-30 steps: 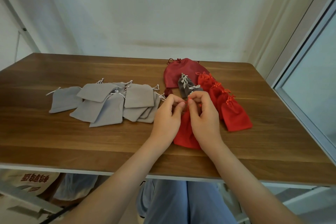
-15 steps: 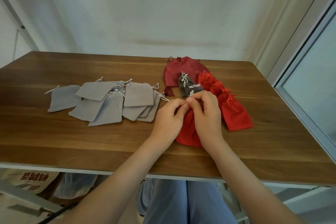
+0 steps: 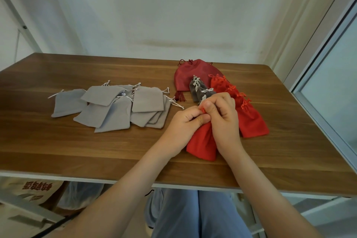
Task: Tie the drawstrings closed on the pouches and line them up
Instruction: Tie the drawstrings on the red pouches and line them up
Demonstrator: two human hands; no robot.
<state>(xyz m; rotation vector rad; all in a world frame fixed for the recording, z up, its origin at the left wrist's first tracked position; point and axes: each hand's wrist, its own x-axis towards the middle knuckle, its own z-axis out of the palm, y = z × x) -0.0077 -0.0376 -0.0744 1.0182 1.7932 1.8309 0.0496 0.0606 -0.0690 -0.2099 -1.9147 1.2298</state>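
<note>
Red pouch (image 3: 201, 145) neck — hidden by hands (image 3: 222, 121).

Wooden table (image 3: 58, 150) with grey pouches (image 3: 146, 99), red pouches (image 3: 251, 121), 1 maroon pouch (image 3: 185, 77)

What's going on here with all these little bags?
A person at a wooden table is tying a red pouch shut: the left hand and right hand both pinch its gathered neck. Beside the right hand lies a row of tied red pouches, with tied dark grey pouches and a larger dark red pouch behind. A loose pile of flat light grey pouches lies on the left, not yet drawn shut.
</note>
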